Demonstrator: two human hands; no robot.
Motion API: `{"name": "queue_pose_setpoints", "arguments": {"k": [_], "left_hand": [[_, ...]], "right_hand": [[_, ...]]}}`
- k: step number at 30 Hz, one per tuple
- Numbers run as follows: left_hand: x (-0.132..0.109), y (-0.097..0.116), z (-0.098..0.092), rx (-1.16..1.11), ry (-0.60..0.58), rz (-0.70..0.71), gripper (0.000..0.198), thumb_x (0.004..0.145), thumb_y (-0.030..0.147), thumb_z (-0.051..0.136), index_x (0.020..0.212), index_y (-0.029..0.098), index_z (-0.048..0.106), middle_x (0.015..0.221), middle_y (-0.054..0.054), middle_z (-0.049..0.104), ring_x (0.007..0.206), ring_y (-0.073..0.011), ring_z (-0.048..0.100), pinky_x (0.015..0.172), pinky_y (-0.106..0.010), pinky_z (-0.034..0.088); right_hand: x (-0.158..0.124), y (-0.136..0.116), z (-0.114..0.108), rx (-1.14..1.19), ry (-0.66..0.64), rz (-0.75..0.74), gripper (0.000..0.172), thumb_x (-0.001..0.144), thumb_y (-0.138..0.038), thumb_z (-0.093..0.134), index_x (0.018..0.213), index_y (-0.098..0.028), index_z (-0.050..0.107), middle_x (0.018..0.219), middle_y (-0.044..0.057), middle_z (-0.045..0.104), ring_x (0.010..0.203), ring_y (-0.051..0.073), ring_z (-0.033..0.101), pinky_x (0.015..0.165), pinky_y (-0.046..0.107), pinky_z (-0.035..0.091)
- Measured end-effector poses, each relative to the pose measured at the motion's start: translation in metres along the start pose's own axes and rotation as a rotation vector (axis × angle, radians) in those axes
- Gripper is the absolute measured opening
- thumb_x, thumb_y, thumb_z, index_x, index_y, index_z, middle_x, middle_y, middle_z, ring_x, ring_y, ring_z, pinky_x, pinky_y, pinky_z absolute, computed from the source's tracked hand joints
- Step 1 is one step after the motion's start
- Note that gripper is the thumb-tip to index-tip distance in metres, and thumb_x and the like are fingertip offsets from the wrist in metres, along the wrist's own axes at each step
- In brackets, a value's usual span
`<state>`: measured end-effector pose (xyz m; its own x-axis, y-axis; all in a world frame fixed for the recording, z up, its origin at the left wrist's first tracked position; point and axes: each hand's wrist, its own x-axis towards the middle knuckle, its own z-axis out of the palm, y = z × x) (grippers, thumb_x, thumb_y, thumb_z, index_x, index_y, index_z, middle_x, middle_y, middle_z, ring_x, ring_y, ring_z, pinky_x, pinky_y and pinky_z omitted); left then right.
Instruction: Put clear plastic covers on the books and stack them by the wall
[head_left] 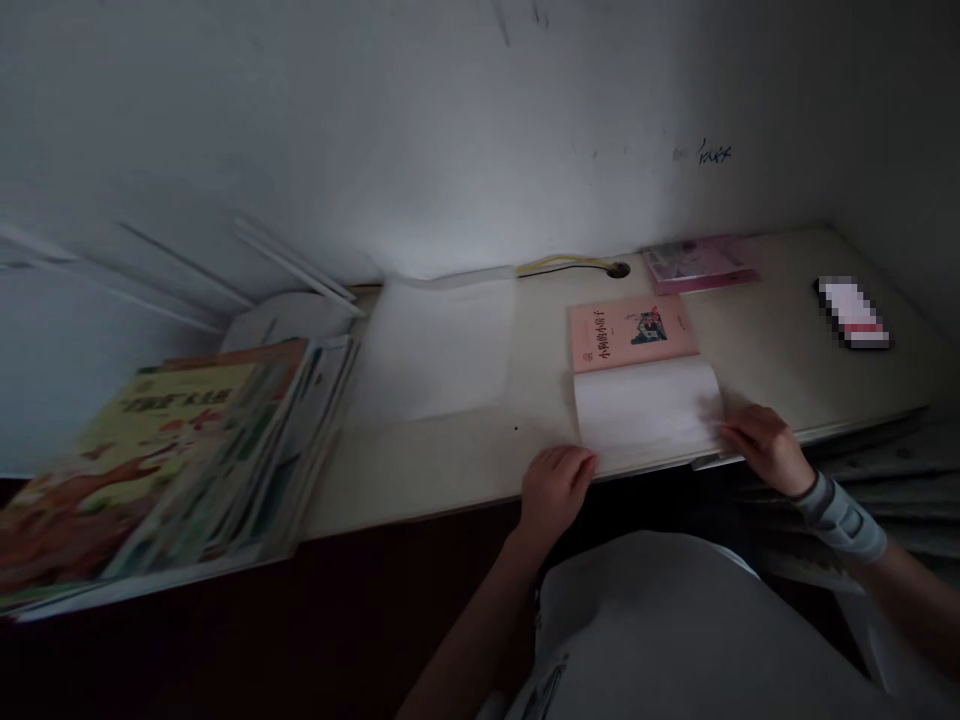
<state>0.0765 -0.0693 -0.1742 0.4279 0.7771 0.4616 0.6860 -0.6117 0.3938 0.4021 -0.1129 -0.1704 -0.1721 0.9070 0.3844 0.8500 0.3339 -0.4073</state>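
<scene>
A small book (pixel 630 335) lies sideways near the front edge of the desk, its pink side with Chinese lettering and a little house picture facing up. Below the pink part, a white page or sheet (pixel 645 405) reaches toward me; whether it belongs to the book I cannot tell. My right hand (pixel 769 448) pinches the right edge of this white sheet between thumb and fingers. At its lower left corner, my left hand (pixel 555 488) is closed with the fingertips at the sheet's edge. What those left fingers grip is partly hidden.
A large white sheet (pixel 439 345) lies left of the book, against the wall. Piled picture books (pixel 150 470) fill the left end. A pink-purple book (pixel 701 262) sits behind, cables (pixel 562 263) run to a hole, and a phone (pixel 855 312) lies right.
</scene>
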Motion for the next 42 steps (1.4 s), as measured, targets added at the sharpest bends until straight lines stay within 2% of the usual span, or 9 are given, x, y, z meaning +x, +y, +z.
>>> {"name": "queue_pose_setpoints", "arguments": {"k": [5, 13, 17, 20, 23, 27, 31, 35, 42], "left_hand": [[0.010, 0.008, 0.009, 0.039, -0.024, -0.128, 0.021, 0.089, 0.026, 0.046, 0.076, 0.019, 0.062, 0.073, -0.005, 0.066, 0.072, -0.0197, 0.060, 0.070, -0.033, 0.045], [0.011, 0.008, 0.009, 0.319, -0.057, -0.092, 0.023, 0.091, 0.023, 0.042, 0.094, 0.018, 0.064, 0.082, -0.009, 0.067, 0.081, -0.0221, 0.061, 0.075, -0.036, 0.045], [0.010, 0.025, 0.016, 0.399, 0.001, 0.200, 0.033, 0.091, 0.015, 0.040, 0.118, 0.019, 0.059, 0.116, -0.010, 0.064, 0.114, -0.0223, 0.055, 0.099, -0.039, 0.038], [0.010, 0.044, 0.033, 0.358, -0.101, 0.441, 0.041, 0.094, 0.035, 0.039, 0.125, 0.013, 0.053, 0.133, -0.011, 0.054, 0.128, -0.0235, 0.044, 0.108, -0.040, 0.030], [0.009, 0.054, 0.045, 0.370, -0.190, 0.441, 0.066, 0.089, 0.059, 0.034, 0.127, 0.007, 0.050, 0.138, -0.016, 0.048, 0.131, -0.0281, 0.040, 0.109, -0.043, 0.030], [0.010, 0.053, 0.048, 0.358, -0.237, 0.423, 0.066, 0.090, 0.057, 0.032, 0.129, 0.006, 0.049, 0.138, -0.016, 0.047, 0.132, -0.0279, 0.039, 0.109, -0.042, 0.030], [0.009, 0.049, 0.048, 0.332, -0.239, 0.424, 0.062, 0.091, 0.053, 0.034, 0.130, 0.007, 0.048, 0.137, -0.016, 0.049, 0.132, -0.0259, 0.039, 0.110, -0.041, 0.030], [0.009, 0.048, 0.050, 0.322, -0.261, 0.415, 0.056, 0.093, 0.045, 0.037, 0.132, 0.006, 0.045, 0.139, -0.015, 0.046, 0.134, -0.0252, 0.036, 0.110, -0.041, 0.029], [0.004, 0.031, 0.031, 0.280, -0.346, 0.399, 0.070, 0.088, 0.057, 0.040, 0.136, 0.007, 0.040, 0.140, -0.018, 0.043, 0.135, -0.0258, 0.034, 0.109, -0.041, 0.032]], "right_hand": [[0.013, -0.006, 0.004, -0.115, -0.030, 0.061, 0.031, 0.091, -0.035, 0.045, 0.071, -0.019, 0.062, 0.068, 0.007, 0.062, 0.066, 0.019, 0.056, 0.064, 0.031, 0.040], [0.015, -0.010, 0.009, -0.215, -0.037, 0.087, 0.028, 0.091, -0.033, 0.044, 0.072, -0.018, 0.058, 0.066, 0.006, 0.060, 0.063, 0.019, 0.056, 0.062, 0.030, 0.039], [0.015, -0.012, 0.012, -0.266, 0.021, 0.073, 0.027, 0.093, -0.035, 0.039, 0.084, -0.017, 0.057, 0.068, 0.006, 0.061, 0.062, 0.019, 0.056, 0.062, 0.030, 0.040], [0.016, -0.010, 0.012, -0.276, 0.034, 0.048, 0.026, 0.093, -0.035, 0.039, 0.087, -0.016, 0.056, 0.069, 0.006, 0.062, 0.063, 0.019, 0.057, 0.061, 0.030, 0.041], [0.017, -0.012, 0.008, -0.293, 0.001, 0.049, 0.024, 0.093, -0.031, 0.040, 0.084, -0.016, 0.056, 0.068, 0.006, 0.061, 0.063, 0.018, 0.056, 0.061, 0.030, 0.042], [0.015, -0.035, 0.006, -0.399, 0.036, -0.015, 0.021, 0.092, -0.027, 0.044, 0.093, -0.015, 0.062, 0.093, 0.012, 0.065, 0.088, 0.023, 0.059, 0.075, 0.036, 0.045], [0.007, -0.065, 0.025, -0.364, -0.055, -0.264, 0.049, 0.089, -0.045, 0.047, 0.120, -0.007, 0.055, 0.126, 0.019, 0.056, 0.123, 0.029, 0.044, 0.101, 0.044, 0.037], [0.000, -0.069, 0.045, -0.400, -0.121, -0.309, 0.083, 0.082, -0.063, 0.045, 0.129, 0.006, 0.045, 0.137, 0.029, 0.042, 0.133, 0.035, 0.033, 0.106, 0.046, 0.033], [-0.007, -0.035, 0.021, -0.433, -0.209, -0.399, 0.089, 0.080, -0.065, 0.046, 0.136, 0.003, 0.038, 0.142, 0.026, 0.036, 0.136, 0.033, 0.028, 0.108, 0.045, 0.034]]}}
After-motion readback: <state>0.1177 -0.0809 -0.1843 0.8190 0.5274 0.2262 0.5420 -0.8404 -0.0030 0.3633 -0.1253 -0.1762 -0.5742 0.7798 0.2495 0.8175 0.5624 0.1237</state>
